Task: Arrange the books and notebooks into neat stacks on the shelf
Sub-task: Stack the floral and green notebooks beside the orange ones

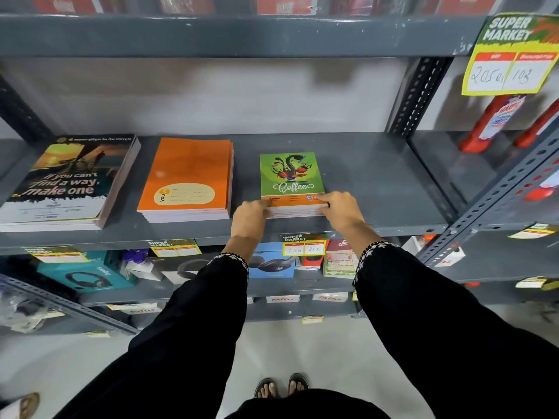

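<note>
At the bottom centre of the frame we see two sandalled feet [281, 385] on a pale floor, partly cut off by dark clothing. Above them, two black sleeves [423, 313] with white-stitched cuffs reach up to a grey metal shelf [378, 182].

Our left hand [251, 214] and right hand [341, 208] press against the near corners of a short stack of green notebooks [292, 176] at the middle of the frame, close to the shelf's front edge. The fingers of both hands are curled together against the stack's front edge and corners; their tips are partly hidden. The top cover reads "Coffee".

Left of it, apart, lies an orange notebook stack [187, 179] marked "youva", and at far left a dark book stack [66, 182] reading "If you can't find a way, make one"; its small print is unreadable. Bare shelf lies open to the right of the green stack and behind all three.

At upper right hangs a yellow price tag [511, 55]: "SUPER MARKET", "205", "103". Red bottles [490, 122] stand below it, their labels blurred.
</note>
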